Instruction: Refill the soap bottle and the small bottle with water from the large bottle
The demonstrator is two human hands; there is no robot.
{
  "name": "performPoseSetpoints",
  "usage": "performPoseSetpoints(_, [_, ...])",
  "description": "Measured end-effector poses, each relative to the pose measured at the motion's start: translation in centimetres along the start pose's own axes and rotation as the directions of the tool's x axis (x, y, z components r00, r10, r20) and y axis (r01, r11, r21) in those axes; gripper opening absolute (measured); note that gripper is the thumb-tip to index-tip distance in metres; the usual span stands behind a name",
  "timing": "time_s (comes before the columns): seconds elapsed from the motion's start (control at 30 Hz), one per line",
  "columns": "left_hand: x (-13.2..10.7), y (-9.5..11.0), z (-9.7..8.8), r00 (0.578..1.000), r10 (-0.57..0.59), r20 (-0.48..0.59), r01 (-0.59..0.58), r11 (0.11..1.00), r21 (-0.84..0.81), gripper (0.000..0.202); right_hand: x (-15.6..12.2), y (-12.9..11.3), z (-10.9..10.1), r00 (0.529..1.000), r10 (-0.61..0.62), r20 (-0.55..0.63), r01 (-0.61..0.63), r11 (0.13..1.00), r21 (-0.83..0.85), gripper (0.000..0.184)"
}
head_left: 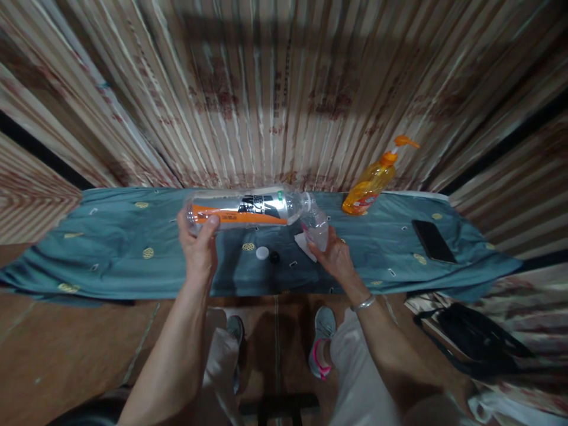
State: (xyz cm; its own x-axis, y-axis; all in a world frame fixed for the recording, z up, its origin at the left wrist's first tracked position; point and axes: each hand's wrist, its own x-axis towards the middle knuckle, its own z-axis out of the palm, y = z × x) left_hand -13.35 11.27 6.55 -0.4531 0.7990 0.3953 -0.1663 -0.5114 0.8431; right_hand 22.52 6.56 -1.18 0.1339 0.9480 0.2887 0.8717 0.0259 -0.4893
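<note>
My left hand [198, 242] is wrapped round the base of a large clear plastic bottle [239, 207] with an orange and silver label. That bottle lies on its side in the air above the cloth, its neck pointing right. In my right hand [333, 251] is a smaller clear bottle [317, 222], tilted, its mouth up against the neck of the large one. Whether the two mouths touch is too small to tell. Below them on the cloth lie a white cap [262, 253] and a black cap [274, 257]. Beside the right hand sits a small white piece [305, 245], partly hidden.
A teal patterned cloth [119, 254] covers the narrow table. An orange pump bottle [370, 186] stands at the back right, and a black phone [433, 241] lies at the right. Behind hangs a striped curtain [266, 89]. A dark bag [474, 337] rests low at the right.
</note>
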Motion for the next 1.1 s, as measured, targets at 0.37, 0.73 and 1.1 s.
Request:
performPoseSetpoints(0.37, [0.1,-0.8,-0.5,1.0,0.016,-0.014,-0.016,1.0,-0.003,0.075,-0.1,-0.1,0.1,1.0,0.024,-0.017,-0.024,1.0,0.014,0.072])
performPoseSetpoints(0.73, [-0.1,-1.3,-0.3,1.0,0.026,-0.003,-0.026,1.0,0.009,0.079,-0.3,0.2,0.3,0.999,0.009,-0.043,-0.008,1.0,0.017,0.07])
performPoseSetpoints(1.1, [-0.3,-1.5,-0.1,0.999,0.045,-0.005,-0.044,0.999,0.023,0.085,-0.2,-0.4,-0.4,0.999,0.033,-0.018,-0.033,0.999,-0.009,0.077])
